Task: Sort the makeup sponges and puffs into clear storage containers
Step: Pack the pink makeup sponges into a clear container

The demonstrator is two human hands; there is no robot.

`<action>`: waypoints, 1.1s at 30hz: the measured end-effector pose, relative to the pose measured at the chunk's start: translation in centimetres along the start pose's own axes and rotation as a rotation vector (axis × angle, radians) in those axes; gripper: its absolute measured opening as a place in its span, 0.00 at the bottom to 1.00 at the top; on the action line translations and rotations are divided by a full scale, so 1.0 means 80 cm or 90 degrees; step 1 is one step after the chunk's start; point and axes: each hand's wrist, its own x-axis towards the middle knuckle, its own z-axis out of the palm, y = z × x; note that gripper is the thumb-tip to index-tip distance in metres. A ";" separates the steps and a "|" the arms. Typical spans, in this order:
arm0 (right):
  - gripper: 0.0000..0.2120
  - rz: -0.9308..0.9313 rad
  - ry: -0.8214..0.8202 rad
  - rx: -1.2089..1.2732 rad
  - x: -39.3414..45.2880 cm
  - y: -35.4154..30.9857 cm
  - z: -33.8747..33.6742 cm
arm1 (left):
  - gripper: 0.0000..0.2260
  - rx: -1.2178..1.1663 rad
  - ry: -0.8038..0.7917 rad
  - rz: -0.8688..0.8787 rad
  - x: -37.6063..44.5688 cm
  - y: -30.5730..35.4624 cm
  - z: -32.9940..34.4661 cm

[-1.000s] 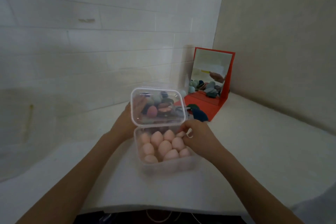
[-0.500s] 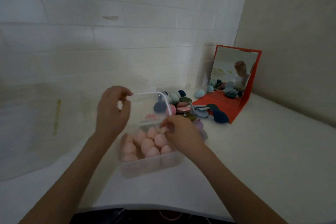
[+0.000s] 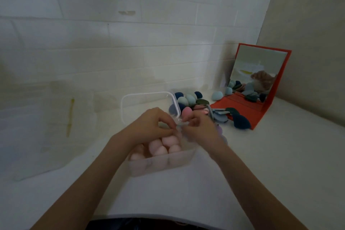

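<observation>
A clear container [image 3: 162, 164] stands in the middle of the white table, packed with several pale pink egg-shaped sponges [image 3: 160, 147]. Its clear lid [image 3: 122, 106] lies open behind it, toward the wall. My left hand [image 3: 153, 127] and my right hand [image 3: 201, 129] meet over the container's back rim, fingertips pinched on the lid's near corner. Behind my right hand is a loose pile of sponges and puffs [image 3: 188, 101] in blue, teal, green and pink. My hands hide the container's far side.
A red folding mirror [image 3: 257, 73] stands open at the back right corner, with a dark blue sponge [image 3: 240, 121] and flat grey-blue puffs on its base. A light blue sponge [image 3: 217, 95] lies by the wall. The tiled wall runs close behind.
The lid went from upright over the container to lying back behind it. My left hand dropped from the lid's far left edge to the back rim, meeting my right hand.
</observation>
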 end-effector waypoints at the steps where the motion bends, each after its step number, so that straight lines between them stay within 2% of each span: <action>1: 0.05 0.015 0.029 0.046 0.002 0.002 -0.013 | 0.04 0.024 -0.002 0.010 0.001 -0.002 0.001; 3: 0.03 0.010 0.127 0.099 0.013 0.007 -0.043 | 0.06 0.068 -0.022 0.015 0.000 -0.006 0.003; 5: 0.03 -0.019 0.169 0.086 0.031 0.013 -0.062 | 0.07 0.087 -0.048 0.011 -0.001 -0.009 0.005; 7: 0.07 -0.066 0.144 -0.016 0.054 0.021 -0.063 | 0.09 0.101 -0.084 0.009 -0.003 -0.004 0.007; 10: 0.14 -0.139 0.031 -0.213 0.084 0.022 -0.039 | 0.11 0.088 -0.094 0.003 -0.004 0.005 0.006; 11: 0.13 -0.156 -0.009 -0.289 0.095 0.024 -0.028 | 0.12 0.050 -0.073 -0.019 -0.005 0.008 0.004; 13: 0.04 -0.137 -0.061 -0.447 0.113 0.027 -0.006 | 0.11 -0.027 0.011 -0.047 -0.006 0.011 0.001; 16: 0.07 -0.072 -0.029 -0.553 0.135 0.039 0.018 | 0.09 0.016 0.098 -0.014 -0.003 0.007 0.001; 18: 0.06 -0.064 0.019 -0.544 0.140 0.042 0.028 | 0.08 0.068 0.113 -0.019 -0.003 0.002 0.002; 20: 0.03 -0.065 0.049 -0.467 0.135 0.038 0.026 | 0.11 0.079 0.114 -0.037 -0.002 -0.004 0.001; 22: 0.03 -0.040 0.101 -0.276 0.125 0.030 0.012 | 0.14 0.064 0.121 -0.051 -0.002 -0.008 -0.001; 24: 0.07 0.003 0.137 0.001 0.109 0.017 -0.006 | 0.16 0.054 0.130 -0.067 -0.003 -0.007 -0.004; 26: 0.15 0.027 0.049 0.179 0.084 -0.002 -0.027 | 0.17 0.048 0.123 -0.070 -0.006 -0.006 -0.007; 28: 0.20 -0.026 -0.098 0.204 0.058 -0.018 -0.044 | 0.14 0.029 0.107 -0.058 -0.008 -0.006 -0.008; 30: 0.18 -0.117 -0.197 0.129 0.038 -0.026 -0.052 | 0.14 0.007 0.099 -0.062 -0.009 -0.005 -0.009; 33: 0.17 -0.228 -0.178 -0.022 0.022 -0.034 -0.056 | 0.20 0.074 0.039 -0.073 -0.008 0.000 -0.008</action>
